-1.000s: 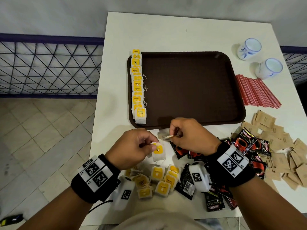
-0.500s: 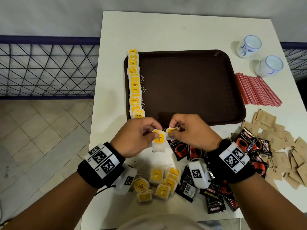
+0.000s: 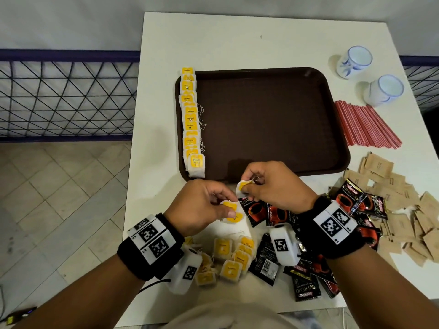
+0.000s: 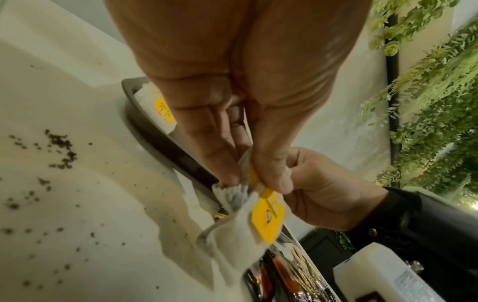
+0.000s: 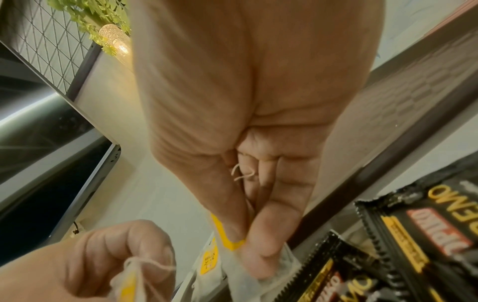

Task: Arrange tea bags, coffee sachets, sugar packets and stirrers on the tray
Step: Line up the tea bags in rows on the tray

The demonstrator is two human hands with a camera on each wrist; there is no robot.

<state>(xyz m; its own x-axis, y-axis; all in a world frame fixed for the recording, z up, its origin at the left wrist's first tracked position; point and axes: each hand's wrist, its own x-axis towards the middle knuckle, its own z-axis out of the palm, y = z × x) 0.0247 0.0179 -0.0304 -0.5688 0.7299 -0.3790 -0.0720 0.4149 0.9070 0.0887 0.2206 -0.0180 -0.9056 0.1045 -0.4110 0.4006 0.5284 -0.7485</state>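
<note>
left grip: the left hand (image 3: pixel 202 205) is curled, and a tea bag (image 3: pixel 231 211) with a yellow tag is pinched between thumb and fingertips (image 4: pixel 227 163); it is held just above the tabletop (image 3: pixel 161 162).
right grip: the right hand (image 3: pixel 273 186) is curled, and a second tea bag (image 3: pixel 243 187) is pinched between thumb and fingers (image 5: pixel 274 235), its string looped by the palm.
tray: the brown tray (image 3: pixel 273 119) lies just beyond both grips.
row: a row of tea bags (image 3: pixel 191 119) is laid along the tray's left edge, ahead and left of the left grip.
loose tea bags: a pile of tea bags (image 3: pixel 228 260) lies nearer the person than the grips.
coffee sachets: the black coffee sachets (image 3: pixel 297 269) are spread under and behind the right grip.
sugar packets: the brown sugar packets (image 3: pixel 403 210) lie to the right of the right grip.
stirrers: the red stirrers (image 3: pixel 365 125) lie ahead and right, beside the tray.
</note>
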